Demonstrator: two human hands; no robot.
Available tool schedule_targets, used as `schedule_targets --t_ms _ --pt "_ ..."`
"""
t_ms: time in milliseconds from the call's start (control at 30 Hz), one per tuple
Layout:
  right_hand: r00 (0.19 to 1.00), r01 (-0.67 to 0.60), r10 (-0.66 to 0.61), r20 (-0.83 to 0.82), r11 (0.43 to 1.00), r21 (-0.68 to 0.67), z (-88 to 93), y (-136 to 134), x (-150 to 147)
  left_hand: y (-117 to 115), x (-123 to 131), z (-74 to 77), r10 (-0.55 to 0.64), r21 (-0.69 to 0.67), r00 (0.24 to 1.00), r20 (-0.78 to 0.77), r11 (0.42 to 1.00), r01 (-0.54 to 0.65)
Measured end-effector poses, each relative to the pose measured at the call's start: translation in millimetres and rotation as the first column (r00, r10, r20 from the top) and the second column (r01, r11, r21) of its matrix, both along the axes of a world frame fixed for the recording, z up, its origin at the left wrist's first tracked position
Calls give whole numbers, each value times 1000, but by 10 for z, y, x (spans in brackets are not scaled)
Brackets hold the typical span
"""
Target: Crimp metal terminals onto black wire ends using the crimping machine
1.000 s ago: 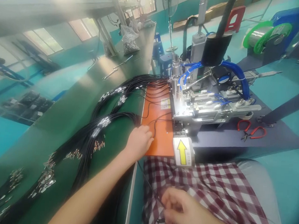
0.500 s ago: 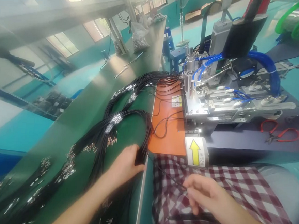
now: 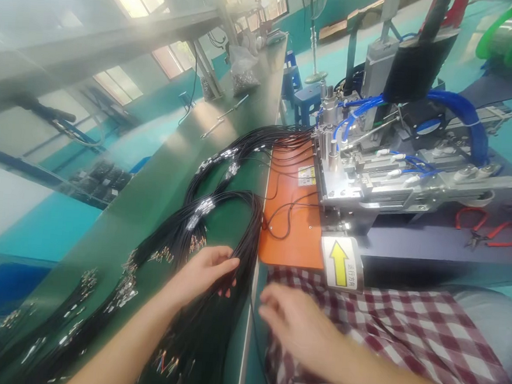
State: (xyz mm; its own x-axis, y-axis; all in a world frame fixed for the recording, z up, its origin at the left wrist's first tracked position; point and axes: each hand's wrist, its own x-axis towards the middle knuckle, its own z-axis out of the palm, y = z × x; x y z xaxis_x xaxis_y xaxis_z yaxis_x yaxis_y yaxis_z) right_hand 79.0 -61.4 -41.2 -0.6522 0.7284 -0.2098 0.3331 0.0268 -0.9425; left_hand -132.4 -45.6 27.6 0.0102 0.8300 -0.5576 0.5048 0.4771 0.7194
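A thick bundle of thin black cables (image 3: 254,221) loops over the green table and hangs at its near edge. My left hand (image 3: 206,273) is closed around some of these cables, its thumb on top and fingertips showing beneath. To the right, my right hand (image 3: 293,323) is above the checked cloth on my lap, its fingers loosely bent and apart, and I see nothing in them. A single black cable (image 3: 255,326) hangs down past the table edge, just left of those fingers. Bare copper-coloured ends (image 3: 161,254) and silvery tips (image 3: 202,209) show along the bundles.
On my right stands a metal machine (image 3: 370,182) with blue air tubes and an orange plate (image 3: 290,235) in front. Red-handled pliers (image 3: 476,238) lie beside it. A bag of small parts (image 3: 244,77) sits far back on the green table (image 3: 151,190).
My right hand has moved left and up toward the table edge, and its fingers have come off the cable it was pinching. My left hand has shifted slightly and turned on the bundle.
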Motion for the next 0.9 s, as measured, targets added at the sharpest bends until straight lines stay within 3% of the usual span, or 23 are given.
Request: schedule_targets --t_ms 100,300,433,567,667,733,800,900 --pt "984 117 -142 -105 969 -216 66 262 -222 16 36 -33 38 -15 996 75 999 -37" --pt "986 89 -121 -114 963 -254 -48 383 -531 30 -9 -118 78 -33 988 131 997 -75" --pt "995 52 -72 -75 969 -241 8 420 -459 28 -35 -125 88 -63 982 165 995 -78" --pt "986 160 -167 -27 973 -167 200 527 -288 16 -78 -112 109 -46 984 138 994 -104" --pt "975 190 -210 -72 955 -226 296 601 -146 -6 -123 -86 105 -18 989 103 994 -103" --pt "961 172 -238 -138 912 -373 311 615 -9 -18 -165 -57 94 13 993 69 995 -95" --pt "922 92 -304 -238 772 -629 301 590 185 -23 -227 -27 89 62 996 16 994 -90" --pt "898 -19 -307 -317 691 -722 278 504 532 -31 -308 -6 77 124 992 -103 990 -64"
